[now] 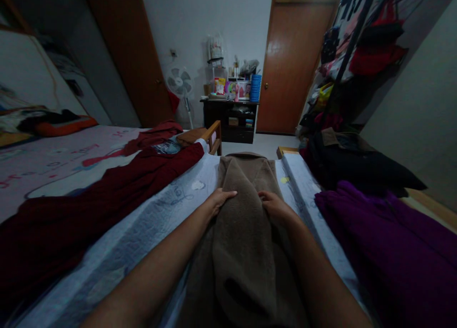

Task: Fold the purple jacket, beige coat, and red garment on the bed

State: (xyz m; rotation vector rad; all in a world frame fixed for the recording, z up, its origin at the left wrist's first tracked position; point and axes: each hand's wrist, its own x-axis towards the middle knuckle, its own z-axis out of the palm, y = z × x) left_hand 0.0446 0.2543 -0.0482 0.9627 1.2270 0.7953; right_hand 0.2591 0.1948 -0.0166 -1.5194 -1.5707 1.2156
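Observation:
A brown fleece-like coat (246,171) lies lengthwise on the bed in front of me, its collar at the far end. One of its sleeves (244,242) runs down the middle toward me, with the dark cuff opening at the near end. My left hand (219,200) grips the left edge of this sleeve, thumb on top and the other fingers partly hidden by the cloth. Opposite it, my right hand (276,206) is closed on the sleeve's right edge, fingertips curled into the fabric.
Dark red cloth (107,194) lies along the left. To the right are a purple garment (385,252) and a stack of dark clothes (360,161). Beyond the bed (153,209) stand a fan (180,83), a black cabinet (228,123) and a wooden door (287,66).

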